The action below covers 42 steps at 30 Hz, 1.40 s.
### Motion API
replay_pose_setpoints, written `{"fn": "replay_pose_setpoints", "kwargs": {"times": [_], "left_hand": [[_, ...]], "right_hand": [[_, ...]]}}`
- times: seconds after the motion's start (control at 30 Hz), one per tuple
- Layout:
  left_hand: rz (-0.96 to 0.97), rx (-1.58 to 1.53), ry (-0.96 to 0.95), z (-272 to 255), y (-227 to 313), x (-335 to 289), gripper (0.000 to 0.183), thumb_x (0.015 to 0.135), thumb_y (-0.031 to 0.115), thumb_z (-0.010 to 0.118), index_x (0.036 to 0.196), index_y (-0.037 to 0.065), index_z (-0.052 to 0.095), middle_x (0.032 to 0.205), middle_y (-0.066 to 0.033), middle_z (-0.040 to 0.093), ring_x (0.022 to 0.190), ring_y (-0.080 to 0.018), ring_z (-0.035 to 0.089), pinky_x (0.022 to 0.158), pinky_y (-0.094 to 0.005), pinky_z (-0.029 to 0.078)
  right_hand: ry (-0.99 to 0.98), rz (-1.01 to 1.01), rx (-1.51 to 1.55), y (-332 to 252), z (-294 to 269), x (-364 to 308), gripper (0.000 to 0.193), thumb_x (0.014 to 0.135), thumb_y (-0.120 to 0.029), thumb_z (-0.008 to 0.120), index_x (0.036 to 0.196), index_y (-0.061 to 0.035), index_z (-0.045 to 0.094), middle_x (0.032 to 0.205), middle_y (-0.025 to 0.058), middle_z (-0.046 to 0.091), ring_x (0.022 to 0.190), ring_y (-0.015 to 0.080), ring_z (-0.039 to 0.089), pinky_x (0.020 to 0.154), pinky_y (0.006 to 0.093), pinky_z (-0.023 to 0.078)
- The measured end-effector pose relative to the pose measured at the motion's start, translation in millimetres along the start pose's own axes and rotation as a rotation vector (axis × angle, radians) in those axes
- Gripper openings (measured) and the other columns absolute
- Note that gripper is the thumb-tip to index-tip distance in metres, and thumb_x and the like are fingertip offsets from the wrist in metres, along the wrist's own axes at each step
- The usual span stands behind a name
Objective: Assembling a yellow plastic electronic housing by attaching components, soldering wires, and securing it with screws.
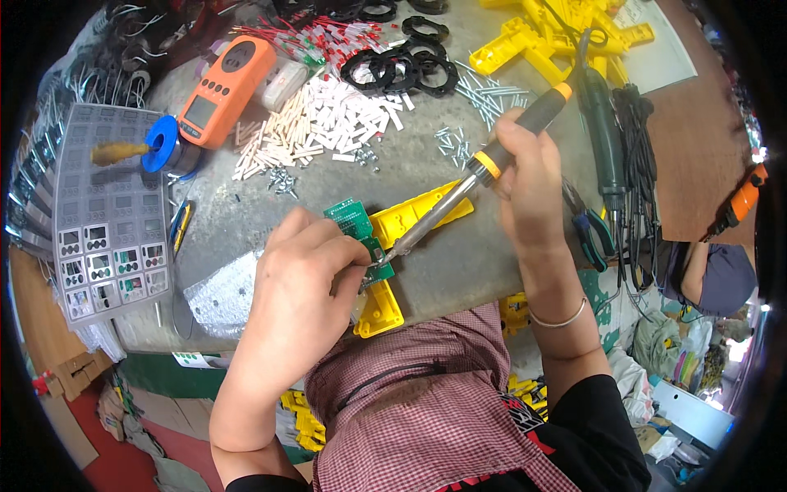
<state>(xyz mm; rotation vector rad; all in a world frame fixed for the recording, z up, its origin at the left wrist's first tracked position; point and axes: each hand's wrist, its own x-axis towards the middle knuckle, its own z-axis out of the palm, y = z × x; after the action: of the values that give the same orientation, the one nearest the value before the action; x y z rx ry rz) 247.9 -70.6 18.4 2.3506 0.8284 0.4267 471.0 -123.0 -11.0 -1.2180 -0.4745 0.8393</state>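
Observation:
My right hand (pixel 529 168) is wrapped round the handle of a soldering iron (pixel 430 217), which slants down to the left. Its tip meets the lower part of a green circuit board (pixel 351 217). My left hand (pixel 307 275) has its fingers pinched at the board's lower edge; whatever they hold is hidden behind the fingertips. Beneath the board lies a yellow plastic housing (pixel 426 207), with its near end (pixel 379 312) showing close to the table's front edge.
Left stand a solder spool (pixel 170 146), an orange handheld meter (pixel 225 90) and a tray of small parts (pixel 111 197). White sleeves (pixel 348 115), screws (pixel 488 94), black rings (pixel 400 72) and yellow housings (pixel 533 49) lie behind. Right are pliers (pixel 592 234) and a green electric screwdriver (pixel 604 139).

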Motion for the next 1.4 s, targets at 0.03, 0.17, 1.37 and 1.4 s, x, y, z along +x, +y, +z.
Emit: {"fn": "replay_pose_setpoints", "kwargs": {"times": [0.03, 0.17, 1.37, 1.4], "left_hand": [[0.006, -0.004, 0.005, 0.2, -0.2, 0.1, 0.014, 0.067, -0.005, 0.071, 0.079, 0.001, 0.067, 0.077, -0.0088, 0.061, 0.081, -0.0284, 0.055, 0.071, -0.0371, 0.046], [0.007, 0.011, 0.003, -0.6, 0.0, 0.6, 0.015, 0.066, -0.005, 0.072, 0.079, 0.001, 0.067, 0.078, -0.0089, 0.061, 0.081, -0.0286, 0.055, 0.070, -0.0374, 0.047], [0.007, 0.006, -0.008, -0.5, -0.3, 1.4, 0.013, 0.068, -0.004, 0.071, 0.079, 0.000, 0.066, 0.078, -0.0092, 0.061, 0.082, -0.0294, 0.055, 0.073, -0.0381, 0.047], [0.008, 0.006, -0.008, -0.6, -0.2, 1.4, 0.013, 0.068, -0.004, 0.071, 0.079, 0.000, 0.066, 0.078, -0.0092, 0.061, 0.082, -0.0294, 0.055, 0.073, -0.0381, 0.047]], "right_hand": [[0.000, 0.001, 0.001, 1.0, -0.1, 0.3, 0.010, 0.093, -0.018, 0.056, 0.092, -0.0086, 0.053, 0.068, -0.0049, 0.045, 0.049, 0.0015, 0.032, 0.043, 0.0209, 0.022], [-0.039, 0.020, -0.020, 2.8, -0.3, 2.6, 0.010, 0.093, -0.018, 0.057, 0.092, -0.0089, 0.053, 0.069, -0.0050, 0.045, 0.049, 0.0015, 0.032, 0.043, 0.0208, 0.022], [-0.091, 0.095, 0.049, 3.7, -2.2, 1.1, 0.009, 0.096, -0.013, 0.059, 0.091, -0.0077, 0.053, 0.077, -0.0040, 0.050, 0.065, 0.0028, 0.044, 0.054, 0.0205, 0.036], [-0.084, 0.094, 0.057, 3.9, -1.6, 0.7, 0.009, 0.097, -0.012, 0.059, 0.091, -0.0078, 0.053, 0.077, -0.0040, 0.050, 0.064, 0.0026, 0.044, 0.054, 0.0202, 0.035]]}}
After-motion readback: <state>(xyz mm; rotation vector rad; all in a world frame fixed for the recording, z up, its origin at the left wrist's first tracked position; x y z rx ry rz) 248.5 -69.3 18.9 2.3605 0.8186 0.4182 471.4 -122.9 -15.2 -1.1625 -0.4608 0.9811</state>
